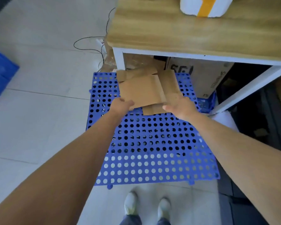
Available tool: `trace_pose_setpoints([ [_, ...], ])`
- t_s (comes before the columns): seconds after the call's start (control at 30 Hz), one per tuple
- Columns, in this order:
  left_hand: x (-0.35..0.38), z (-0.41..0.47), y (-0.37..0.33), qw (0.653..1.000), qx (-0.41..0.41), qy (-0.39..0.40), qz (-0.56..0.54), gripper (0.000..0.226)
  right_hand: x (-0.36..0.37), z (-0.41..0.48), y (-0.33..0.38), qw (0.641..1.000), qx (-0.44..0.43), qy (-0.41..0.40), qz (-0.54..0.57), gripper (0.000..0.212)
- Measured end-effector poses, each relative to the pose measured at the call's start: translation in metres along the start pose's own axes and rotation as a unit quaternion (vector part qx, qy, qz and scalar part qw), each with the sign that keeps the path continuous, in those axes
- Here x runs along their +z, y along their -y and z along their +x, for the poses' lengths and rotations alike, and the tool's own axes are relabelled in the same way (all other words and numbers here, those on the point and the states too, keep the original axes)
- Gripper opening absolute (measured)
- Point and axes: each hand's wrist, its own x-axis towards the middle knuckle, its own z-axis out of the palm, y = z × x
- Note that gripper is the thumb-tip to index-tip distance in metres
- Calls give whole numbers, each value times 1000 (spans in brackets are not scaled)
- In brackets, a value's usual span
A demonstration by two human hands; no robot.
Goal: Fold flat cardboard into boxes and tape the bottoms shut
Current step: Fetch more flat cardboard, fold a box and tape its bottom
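A flat piece of brown cardboard (pixel 142 90) is lifted above a blue perforated floor mat (pixel 152 143). My left hand (pixel 122 104) grips its near left corner. My right hand (pixel 179 105) holds its near right edge, fingers hidden under the sheet. More flat cardboard pieces (pixel 169 82) lie beneath and behind it on the mat, partly covered.
A wooden table (pixel 185 30) with a white frame stands at the back right, with a white foam block (pixel 204 6) banded in yellow tape on top. Under it sits a printed cardboard box (pixel 199 75). Black cables (pixel 91 44) trail on the tiled floor; a blue crate (pixel 0 72) is at far left.
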Motion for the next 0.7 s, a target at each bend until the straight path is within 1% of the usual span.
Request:
trace_pose_setpoints([
  [0.07, 9, 29, 8, 999, -37, -29, -23, 67, 16, 24, -9, 997, 51, -1, 64, 84],
  [0.1, 12, 40, 10, 997, -56, -42, -25, 69, 23, 35, -13, 993, 73, -9, 96, 90],
  [0.13, 17, 50, 12, 996, -69, -55, -32, 70, 29, 47, -17, 988, 89, -21, 126, 90],
  [0.2, 25, 68, 14, 994, -74, -64, -48, 72, 36, 64, -22, 979, 114, -41, 166, 83],
  [0.3, 37, 91, 16, 991, -101, -73, -39, 75, 36, 81, -25, 975, 159, -62, 140, 71],
  [0.4, 44, 108, 17, 988, -99, -107, -55, 79, 36, 93, -29, 965, 204, -81, 144, 77],
  [0.43, 45, 109, 15, 987, -97, -110, -63, 80, 37, 96, -31, 961, 217, -82, 152, 75],
  [0.5, 46, 111, 14, 986, -92, -122, -71, 81, 38, 98, -31, 958, 225, -82, 159, 61],
  [0.53, 46, 112, 14, 985, -96, -128, -64, 78, 37, 98, -31, 957, 224, -84, 162, 54],
  [0.57, 47, 110, 13, 984, -104, -130, -65, 70, 35, 95, -30, 955, 223, -87, 172, 49],
  [0.63, 48, 106, 10, 983, -92, -123, -103, 34, 31, 90, -30, 943, 212, -85, 243, 48],
  [0.67, 49, 102, 10, 981, -87, -119, -129, 24, 28, 85, -29, 930, 204, -81, 294, 47],
  [0.7, 48, 99, 9, 979, -95, -108, -147, 26, 24, 78, -29, 915, 194, -77, 344, 43],
])
